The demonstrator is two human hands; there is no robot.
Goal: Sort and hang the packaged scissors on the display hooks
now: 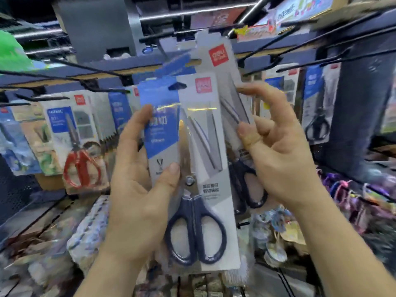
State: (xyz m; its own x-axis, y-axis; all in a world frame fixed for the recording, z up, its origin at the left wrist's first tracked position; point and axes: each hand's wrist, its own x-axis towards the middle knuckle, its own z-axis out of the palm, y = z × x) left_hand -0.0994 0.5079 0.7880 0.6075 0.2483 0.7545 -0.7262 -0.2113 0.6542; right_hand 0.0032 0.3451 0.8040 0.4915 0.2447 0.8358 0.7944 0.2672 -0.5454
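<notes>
Left hand (137, 189) grips pack (214, 196), right hand (278, 159) another

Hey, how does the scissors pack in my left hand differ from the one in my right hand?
The grey-and-blue carded scissors pack in the left hand sits in front, fully visible; the matching carded pack in the right hand is behind it, partly hidden. The matching carded pack is also held higher than the front one. Both show a red logo square and dark blue handles.
</notes>
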